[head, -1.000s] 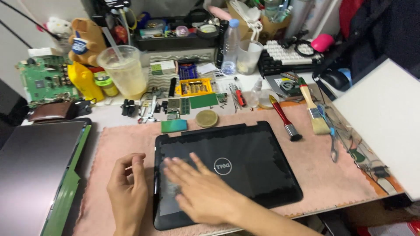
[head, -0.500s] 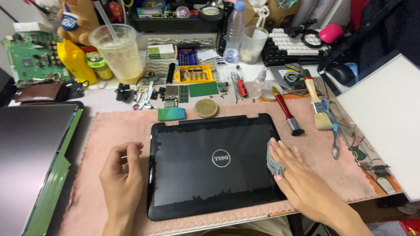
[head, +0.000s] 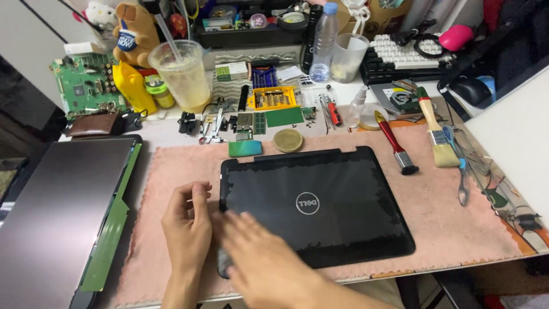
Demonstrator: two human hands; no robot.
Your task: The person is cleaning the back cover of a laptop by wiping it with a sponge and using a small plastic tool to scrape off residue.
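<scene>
I'm wiping the laptop point(head: 314, 206), closed on the pink mat point(head: 446, 223). My right hand point(head: 257, 257) lies flat, blurred, on its near-left corner; my left hand point(head: 186, 226), loosely curled and empty, steadies the left edge. Next I'd judge calls for sweeping right.

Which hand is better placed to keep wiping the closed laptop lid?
Probably the right hand: it lies flat on the laptop lid's near-left corner. The left hand only rests at its left edge.

There were two laptops point(head: 311, 203) point(head: 57, 212), two brushes point(head: 394, 140) point(head: 434, 129), two plastic cups point(head: 183, 77) point(head: 346, 57), one water bottle point(head: 324, 40) and one keyboard point(head: 400, 54).
</scene>
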